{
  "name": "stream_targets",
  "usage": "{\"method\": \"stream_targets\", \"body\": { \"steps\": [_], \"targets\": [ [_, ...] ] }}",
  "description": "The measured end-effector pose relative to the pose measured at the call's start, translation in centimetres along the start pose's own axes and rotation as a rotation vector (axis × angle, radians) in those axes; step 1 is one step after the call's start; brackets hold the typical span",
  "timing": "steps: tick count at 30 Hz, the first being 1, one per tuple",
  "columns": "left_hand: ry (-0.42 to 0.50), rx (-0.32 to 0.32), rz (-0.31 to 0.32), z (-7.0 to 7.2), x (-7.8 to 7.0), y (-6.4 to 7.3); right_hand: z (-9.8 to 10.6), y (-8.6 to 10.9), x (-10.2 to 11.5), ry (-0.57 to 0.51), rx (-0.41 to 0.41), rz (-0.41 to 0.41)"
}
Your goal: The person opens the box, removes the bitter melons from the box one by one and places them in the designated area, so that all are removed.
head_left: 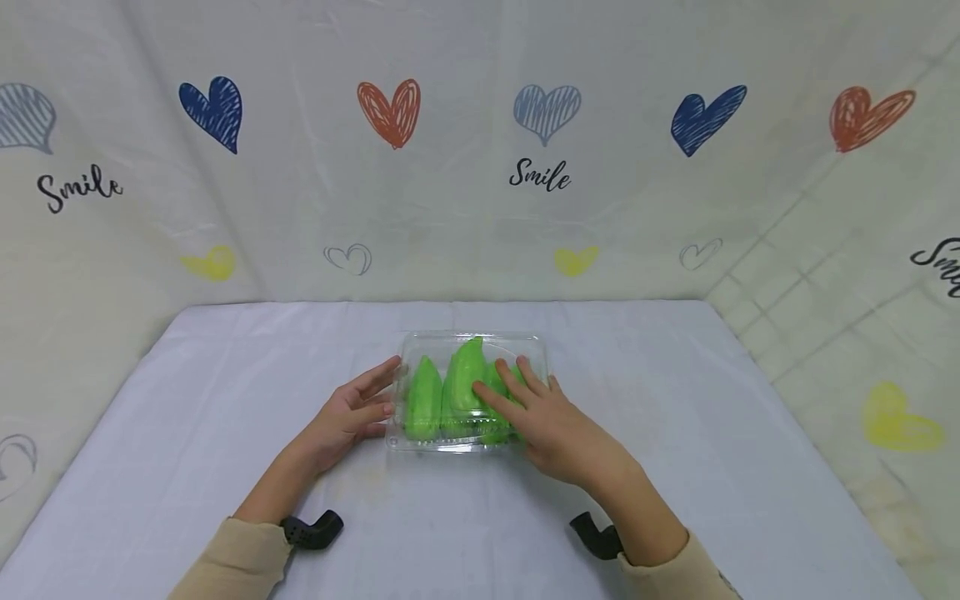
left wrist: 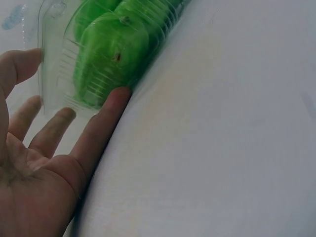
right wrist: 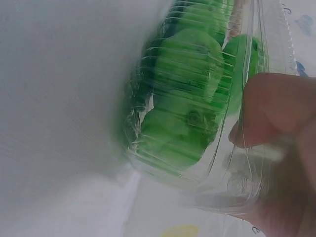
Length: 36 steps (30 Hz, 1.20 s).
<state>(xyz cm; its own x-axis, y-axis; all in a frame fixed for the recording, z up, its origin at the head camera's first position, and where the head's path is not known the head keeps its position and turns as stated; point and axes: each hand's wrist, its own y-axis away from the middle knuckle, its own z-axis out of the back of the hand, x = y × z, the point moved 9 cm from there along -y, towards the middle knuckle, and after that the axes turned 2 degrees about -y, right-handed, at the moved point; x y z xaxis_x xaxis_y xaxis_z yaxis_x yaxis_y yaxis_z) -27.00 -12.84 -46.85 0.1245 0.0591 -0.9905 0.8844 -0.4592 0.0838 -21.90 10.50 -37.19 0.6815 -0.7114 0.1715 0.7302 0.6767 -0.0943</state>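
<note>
Head: I see the clear container [head_left: 431, 447] at twelve o'clock, green produce [head_left: 423, 400] already inside. The left hand [head_left: 347, 419] touches its nine o'clock side, fingers apart; the right hand [head_left: 551, 425] spreads across three.

Left wrist: nothing clamped.

Right wrist: digit against container; latching, I can't tell.

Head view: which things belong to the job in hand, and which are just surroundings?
Part of the job: clear plastic container, green items inside it, left hand, right hand.

Just surroundings: white-covered table, printed backdrop, black wrist devices.
</note>
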Motion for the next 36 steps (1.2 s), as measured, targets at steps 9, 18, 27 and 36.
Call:
{"method": "stream_targets", "body": {
  "steps": [9,18,27,36],
  "targets": [
    [-0.008,-0.002,-0.007,0.1,0.2,0.0,0.4,0.1,0.0,0.022,-0.019,0.000],
    [-0.025,0.050,-0.011,0.0,0.0,-0.2,1.0,0.1,-0.6,-0.023,-0.064,0.030],
    [-0.196,0.156,-0.093,-1.6,-1.6,0.3,1.3,0.2,-0.9,-0.027,-0.107,0.057],
    [-0.219,0.179,-0.111,-2.2,-1.3,0.6,1.3,0.1,-0.9,-0.005,-0.158,0.094]
  ]
}}
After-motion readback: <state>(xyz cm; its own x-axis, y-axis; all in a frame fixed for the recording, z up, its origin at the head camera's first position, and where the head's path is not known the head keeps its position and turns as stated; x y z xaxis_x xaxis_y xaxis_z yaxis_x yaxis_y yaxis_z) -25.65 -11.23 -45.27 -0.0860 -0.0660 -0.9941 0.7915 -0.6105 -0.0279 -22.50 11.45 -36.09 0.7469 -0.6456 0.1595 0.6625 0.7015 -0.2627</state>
